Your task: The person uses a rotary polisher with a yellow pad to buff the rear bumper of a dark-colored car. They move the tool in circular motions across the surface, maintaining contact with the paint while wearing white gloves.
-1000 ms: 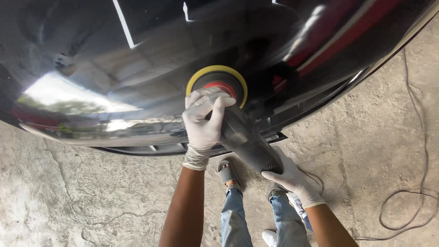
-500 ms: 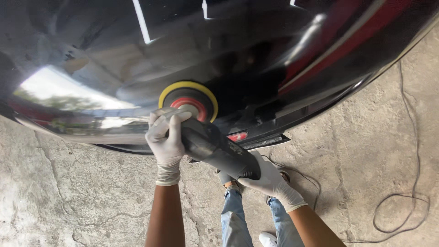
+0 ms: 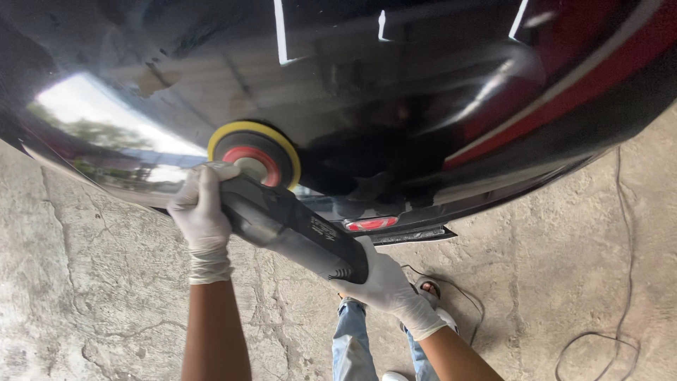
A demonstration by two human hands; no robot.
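Two gloved hands grip one dark polisher [image 3: 293, 226] held against the glossy black car body [image 3: 367, 92]. Left hand [image 3: 201, 212] wraps closed over the polisher's head, just behind the yellow-rimmed pad [image 3: 254, 156], forearm rising straight from below. Right hand [image 3: 384, 282] clamps the polisher's rear handle, forearm angled in from lower right. Pad face presses flat to the panel and is hidden. Cord [image 3: 620, 282] trails across the concrete floor [image 3: 84, 296] beyond the polisher; its join to the tool is out of sight.

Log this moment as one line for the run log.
left hand: grips polisher head | right hand: grips polisher rear | yellow pad: against black car body | cord: on concrete floor
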